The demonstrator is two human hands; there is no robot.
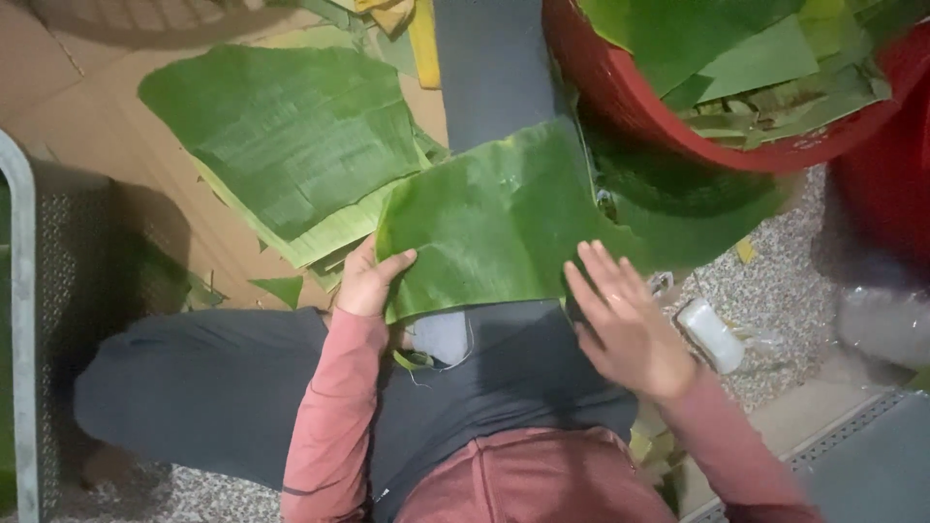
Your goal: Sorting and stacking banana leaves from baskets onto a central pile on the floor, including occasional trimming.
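A: Status on the hands?

B: Left hand (368,281) pinches the near-left edge of a green banana leaf (484,228); thumb on top, fingers underneath. Right hand (625,324) is spread wide and flat, fingers apart, pressing down at the near-right edge of that same leaf. It grips nothing.

A: Where does the leaf sit?

B: Draped across the person's lap, over the dark trouser leg (494,77) that stretches away from the camera. The leaf looks wet and shiny near its middle. Its far-right corner runs up close to the red tub (620,97).

A: What's in the tub?

B: More cut leaf pieces (736,58), piled loosely, green and yellow-green. I cannot count them. The tub stands at the far-right side of the floor.

A: Anything on the left?

B: A stack of leaves (291,145) lies on flattened brown cardboard (68,87), just beside the held leaf; the 2 overlap slightly at the stack's near-right corner. A small torn green scrap (281,289) lies near the cardboard's near edge.

A: Other items?

B: A small white block (712,334) on the speckled floor (775,291), just right of the right hand, not touching it. A grey metal frame (24,320) runs along the left edge of view. Sleeves (334,407) are pink.
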